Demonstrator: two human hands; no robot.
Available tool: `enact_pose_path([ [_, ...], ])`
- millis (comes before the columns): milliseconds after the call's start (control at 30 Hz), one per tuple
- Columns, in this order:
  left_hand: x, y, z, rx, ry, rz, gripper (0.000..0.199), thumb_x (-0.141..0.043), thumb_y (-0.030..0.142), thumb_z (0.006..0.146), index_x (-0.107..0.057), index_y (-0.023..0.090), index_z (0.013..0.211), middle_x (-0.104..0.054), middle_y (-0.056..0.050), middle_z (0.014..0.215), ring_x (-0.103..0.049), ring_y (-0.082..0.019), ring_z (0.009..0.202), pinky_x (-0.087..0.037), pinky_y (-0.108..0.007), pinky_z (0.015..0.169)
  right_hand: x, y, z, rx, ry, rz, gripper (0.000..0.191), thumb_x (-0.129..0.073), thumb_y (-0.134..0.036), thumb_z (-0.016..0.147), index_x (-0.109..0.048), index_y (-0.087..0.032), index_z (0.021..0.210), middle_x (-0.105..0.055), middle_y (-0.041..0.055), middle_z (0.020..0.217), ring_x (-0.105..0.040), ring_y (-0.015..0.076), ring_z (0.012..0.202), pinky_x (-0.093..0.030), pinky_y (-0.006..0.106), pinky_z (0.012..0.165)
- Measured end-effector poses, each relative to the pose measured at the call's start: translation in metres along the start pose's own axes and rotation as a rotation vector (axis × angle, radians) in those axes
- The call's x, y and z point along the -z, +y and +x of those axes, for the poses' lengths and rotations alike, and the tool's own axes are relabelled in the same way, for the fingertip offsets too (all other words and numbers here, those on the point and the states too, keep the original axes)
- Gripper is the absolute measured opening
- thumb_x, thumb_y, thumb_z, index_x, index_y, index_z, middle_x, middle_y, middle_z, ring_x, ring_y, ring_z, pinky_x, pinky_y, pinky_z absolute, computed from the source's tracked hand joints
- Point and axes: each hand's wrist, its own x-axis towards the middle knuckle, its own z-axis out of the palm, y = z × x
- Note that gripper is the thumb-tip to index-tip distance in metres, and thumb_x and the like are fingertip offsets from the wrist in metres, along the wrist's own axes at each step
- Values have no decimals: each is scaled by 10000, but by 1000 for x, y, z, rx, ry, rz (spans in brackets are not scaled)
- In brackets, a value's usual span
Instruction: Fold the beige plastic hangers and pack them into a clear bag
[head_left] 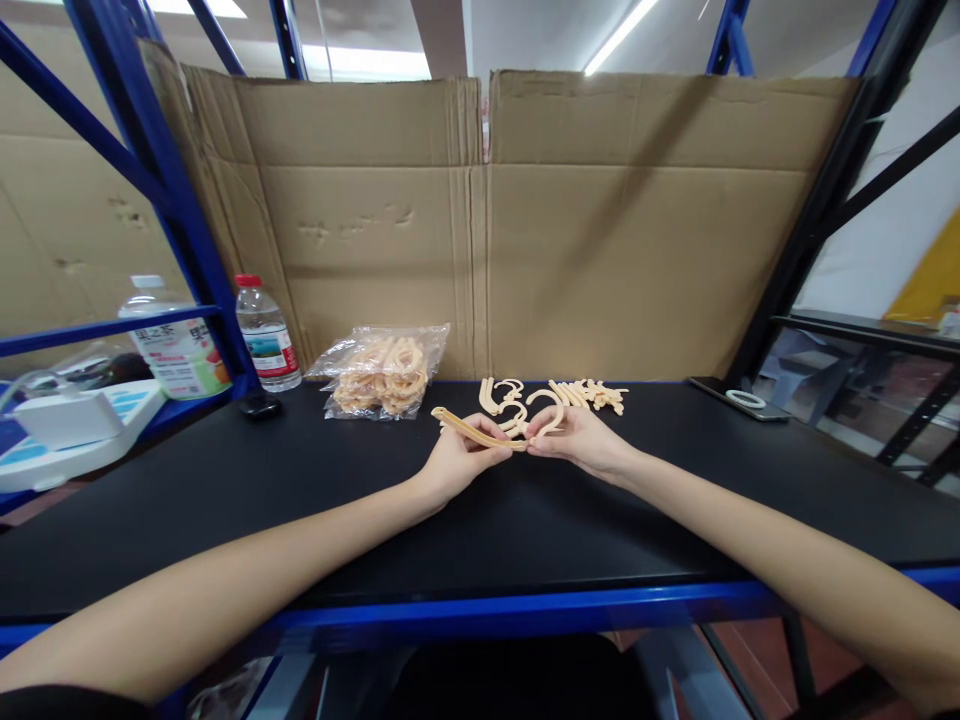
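My left hand (459, 460) pinches a long, slightly bent beige strip (466, 428) between thumb and fingers. Its free end points up to the left. My right hand (589, 442) is closed on a hook-shaped beige piece (553, 400), which curves up over the fingers. The fingertips of both hands nearly meet at the strip's right end; whether the two pieces touch there is too small to tell. Just behind the hands lie more curved beige pieces (511, 388), partly covered by the fingers. Several short beige pieces (600, 393) form a small pile to their right.
A clear plastic bag (382, 372) of beige parts stands at the back left, with a red-capped bottle (268, 335) and a black mouse (259, 404) beside it. A phone (739, 399) with a white ring lies at the right. Cardboard (645, 230) walls the black table's (360, 570) back.
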Motion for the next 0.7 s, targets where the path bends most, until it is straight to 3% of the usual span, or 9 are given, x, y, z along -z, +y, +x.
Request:
enact_pose_path([
  [167,-2,3,-2,-14,-24,-3,260,-764,285,651,-568,157,764,-662,-25,785,-653,-202,836,-510,-339,805,-1,-2,0,62,63,-53,267,-829,-271,577,-671,-144,750,-696,64,843,-663,190,837,-512,374,870],
  [400,-2,3,-2,-57,-22,17,259,-770,297,646,-579,153,745,-650,-30,779,-647,-206,834,-514,-348,807,-4,-9,-5,-76,-28,39,241,-818,-296,612,-673,-137,720,-663,91,1053,-624,201,976,-512,339,887],
  [700,0,-2,-1,-93,-68,29,271,-757,311,673,-572,132,758,-664,-58,782,-650,-204,777,-501,-331,735,-6,-7,-6,-141,-84,49,321,-832,-325,603,-660,-112,770,-688,70,812,-673,185,811,-534,320,813],
])
